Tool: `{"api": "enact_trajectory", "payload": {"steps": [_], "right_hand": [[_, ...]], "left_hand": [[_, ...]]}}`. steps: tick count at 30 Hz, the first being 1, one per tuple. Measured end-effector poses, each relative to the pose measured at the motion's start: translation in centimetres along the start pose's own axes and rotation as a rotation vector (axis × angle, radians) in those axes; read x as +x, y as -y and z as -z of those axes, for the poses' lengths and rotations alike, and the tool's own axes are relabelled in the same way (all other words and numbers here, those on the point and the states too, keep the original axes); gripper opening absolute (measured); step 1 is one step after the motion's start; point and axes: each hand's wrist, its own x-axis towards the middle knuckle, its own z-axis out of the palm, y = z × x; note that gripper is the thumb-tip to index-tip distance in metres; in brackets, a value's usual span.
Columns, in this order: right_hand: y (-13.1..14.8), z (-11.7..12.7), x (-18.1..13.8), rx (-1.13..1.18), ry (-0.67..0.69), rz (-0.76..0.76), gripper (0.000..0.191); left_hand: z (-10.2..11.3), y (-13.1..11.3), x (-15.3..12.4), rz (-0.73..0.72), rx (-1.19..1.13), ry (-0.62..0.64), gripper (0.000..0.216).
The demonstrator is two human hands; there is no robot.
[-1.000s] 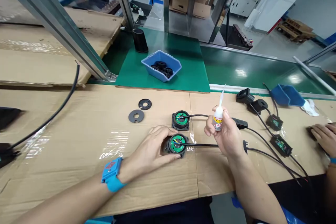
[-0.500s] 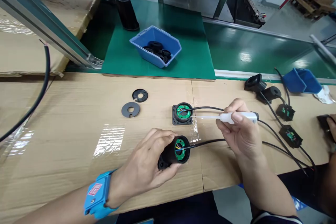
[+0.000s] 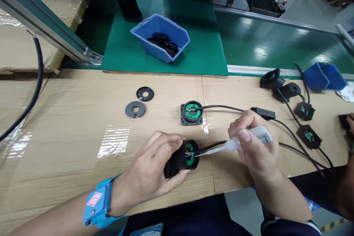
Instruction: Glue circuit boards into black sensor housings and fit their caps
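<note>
Fingers of the left hand wrap the housing, thumb over the top and the other fingers under and behind, so its open face turns toward 3 o'clock. Inside that face sits a green board with thin coloured wires, and a black cable leaves it toward the right. The housing looks like a light, rigid plastic shell that a firm grasp around its barrel suits; the board and its wires look delicate and are best left untouched by fingertips.

Right hand is closed around a small glue bottle, thumb on top, the bottle lying nearly level. Its thin white nozzle points toward 9 o'clock and its tip reaches the board's edge. The bottle seems soft-walled, so a light squeeze would likely be enough.

Both forearms come in from 6 o'clock, the left wrist bent inward and wearing a blue strap. At 12 o'clock from the housing a second unit rests flat on the cardboard; two black discs lie at 10 o'clock, and a blue bin farther back.
</note>
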Motion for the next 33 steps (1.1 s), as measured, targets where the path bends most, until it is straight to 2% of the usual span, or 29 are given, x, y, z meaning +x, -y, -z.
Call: {"api": "enact_trajectory", "payload": {"steps": [10,16,29,33], "right_hand": [[-0.8,-1.1,-0.3,-0.045,0.007,0.081,0.039],[-0.4,-1.2,-0.2,-0.161,0.029,0.098,0.036],[-0.5,-1.1,-0.1,-0.14,0.095,0.16,0.022],[-0.5,-1.0,-0.1,-0.141,0.08,0.16,0.024]], "left_hand": [[0.1,0.0,0.1,-0.035,0.049,0.019,0.044],[0.4,-0.2,-0.1,-0.046,0.08,0.024,0.046],[0.2,-0.1,0.0,-0.047,0.098,0.037,0.047],[0.3,-0.2,0.0,-0.025,0.078,0.052,0.046]]}}
